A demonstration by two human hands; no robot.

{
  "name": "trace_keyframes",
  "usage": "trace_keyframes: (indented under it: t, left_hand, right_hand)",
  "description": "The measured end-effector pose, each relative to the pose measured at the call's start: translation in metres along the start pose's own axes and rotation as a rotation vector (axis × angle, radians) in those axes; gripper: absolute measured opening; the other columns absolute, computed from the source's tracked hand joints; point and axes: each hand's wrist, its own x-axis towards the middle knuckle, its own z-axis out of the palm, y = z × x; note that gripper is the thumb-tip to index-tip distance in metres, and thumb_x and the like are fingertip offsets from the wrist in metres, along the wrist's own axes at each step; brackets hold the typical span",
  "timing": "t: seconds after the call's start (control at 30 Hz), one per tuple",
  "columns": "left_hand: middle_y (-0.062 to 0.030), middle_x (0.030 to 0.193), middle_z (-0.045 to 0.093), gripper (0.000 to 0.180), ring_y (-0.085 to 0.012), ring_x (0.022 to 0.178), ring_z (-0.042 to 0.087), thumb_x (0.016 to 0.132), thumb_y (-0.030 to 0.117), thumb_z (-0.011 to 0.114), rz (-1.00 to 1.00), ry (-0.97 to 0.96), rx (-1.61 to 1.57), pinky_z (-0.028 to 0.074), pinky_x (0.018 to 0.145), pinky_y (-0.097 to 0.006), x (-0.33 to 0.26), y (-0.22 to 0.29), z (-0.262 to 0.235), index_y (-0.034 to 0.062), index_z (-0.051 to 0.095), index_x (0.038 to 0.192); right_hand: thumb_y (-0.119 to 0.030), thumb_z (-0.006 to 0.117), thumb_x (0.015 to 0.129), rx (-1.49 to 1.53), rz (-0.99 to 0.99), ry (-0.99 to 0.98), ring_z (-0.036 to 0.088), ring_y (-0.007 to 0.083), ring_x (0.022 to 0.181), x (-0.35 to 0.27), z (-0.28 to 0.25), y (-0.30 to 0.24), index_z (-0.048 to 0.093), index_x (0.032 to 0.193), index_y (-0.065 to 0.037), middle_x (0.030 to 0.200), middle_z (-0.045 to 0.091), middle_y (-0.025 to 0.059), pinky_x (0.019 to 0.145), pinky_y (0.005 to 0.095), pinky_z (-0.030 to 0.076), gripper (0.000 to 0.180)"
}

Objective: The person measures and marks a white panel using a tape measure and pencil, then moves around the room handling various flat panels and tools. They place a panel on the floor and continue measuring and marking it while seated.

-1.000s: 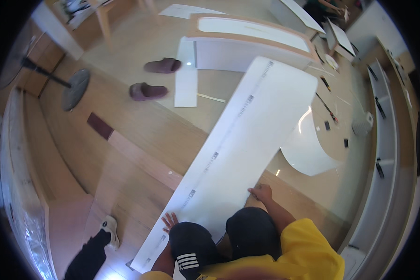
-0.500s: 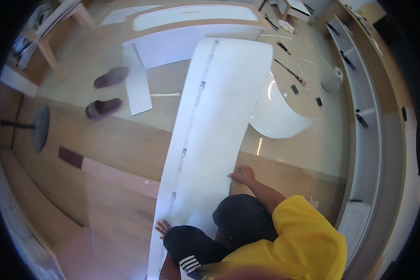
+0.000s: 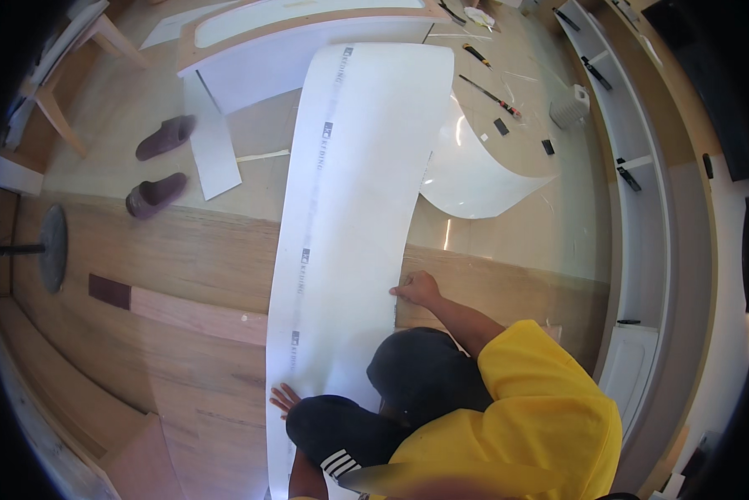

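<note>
A long white sheet [image 3: 349, 192] with dark printing along its left side runs away from me, its far end raised and bent up. My right hand [image 3: 418, 288] pinches its right edge between thumb and fingers. On the left edge, beside my knee, my left hand [image 3: 284, 398] lies with its fingers spread; the knee hides part of that hand. Right of the sheet, a curled white offcut [image 3: 474, 179] rests on the floor.
A white box-like panel piece with a wooden frame [image 3: 266, 62] stands beyond the sheet. Two slippers [image 3: 159, 196] and a white strip [image 3: 212, 154] lie at left. A utility knife [image 3: 477, 56], a long thin tool [image 3: 491, 96] and a white jug [image 3: 569, 107] are at right, near open shelves [image 3: 641, 208].
The view has turned a little, so the scene sits further left and higher. Both hands keep about the same places on the sheet.
</note>
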Motion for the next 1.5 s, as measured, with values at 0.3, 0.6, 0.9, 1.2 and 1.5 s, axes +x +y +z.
trace_keyframes:
  t: [0.3, 0.6, 0.9, 1.2, 1.5]
  left_hand:
    - [-0.015, 0.167, 0.002, 0.07, -0.0417, 0.152, 0.005, 0.099, 0.02, 0.04, -0.006, 0.047, 0.019, 0.036, 0.102, -0.071, -0.004, -0.003, 0.013, 0.0177, 0.007, 0.161]
    - [-0.0106, 0.168, 0.002, 0.087, -0.0433, 0.152, 0.0, 0.09, 0.046, 0.063, -0.294, -0.634, -0.138, 0.026, 0.102, -0.08, 0.006, 0.008, -0.007, 0.0228, 0.015, 0.16]
    - [-0.0154, 0.166, 0.001, 0.085, -0.0483, 0.15, 0.004, 0.093, 0.055, 0.053, -0.245, -0.544, -0.157, 0.032, 0.097, -0.08, 0.012, 0.024, -0.054, 0.0151, 0.018, 0.159]
    - [-0.0119, 0.167, 0.003, 0.091, -0.0459, 0.151, 0.002, 0.087, 0.058, 0.06, -0.348, -0.632, -0.134, 0.028, 0.099, -0.081, 0.015, 0.028, -0.042, 0.0199, 0.019, 0.159]
    - [-0.0117, 0.166, 0.007, 0.086, -0.0454, 0.151, 0.009, 0.087, 0.04, 0.065, -0.286, -0.517, -0.103, 0.033, 0.1, -0.078, 0.011, 0.026, -0.044, 0.021, 0.021, 0.159]
  right_hand:
    - [-0.043, 0.088, 0.068, 0.019, 0.08, -0.016, 0.068, 0.0181, 0.059, 0.007, 0.005, 0.007, 0.069, 0.065, -0.004, 0.064, 0.07, 0.0081, 0.062, 0.0326, 0.055, 0.043]
    - [-0.043, 0.084, 0.071, -0.228, 0.063, -0.001, 0.068, 0.0216, 0.059, 0.021, 0.013, 0.017, 0.071, 0.071, -0.002, 0.065, 0.07, 0.012, 0.065, 0.0367, 0.055, 0.043]
    - [-0.016, 0.087, 0.075, 0.184, 0.108, -0.038, 0.056, 0.0136, 0.044, 0.01, 0.02, -0.002, 0.058, 0.065, 0.001, 0.058, 0.062, 0.0102, 0.038, 0.0282, 0.044, 0.035]
    - [-0.023, 0.086, 0.076, 0.116, 0.105, -0.06, 0.058, 0.0129, 0.048, 0.018, 0.02, 0.009, 0.061, 0.066, 0.002, 0.059, 0.063, 0.0117, 0.045, 0.0322, 0.048, 0.036]
    - [-0.023, 0.087, 0.077, 0.091, 0.053, -0.127, 0.058, 0.0133, 0.051, 0.032, 0.023, 0.023, 0.059, 0.071, 0.0, 0.064, 0.064, 0.0093, 0.044, 0.0276, 0.048, 0.037]
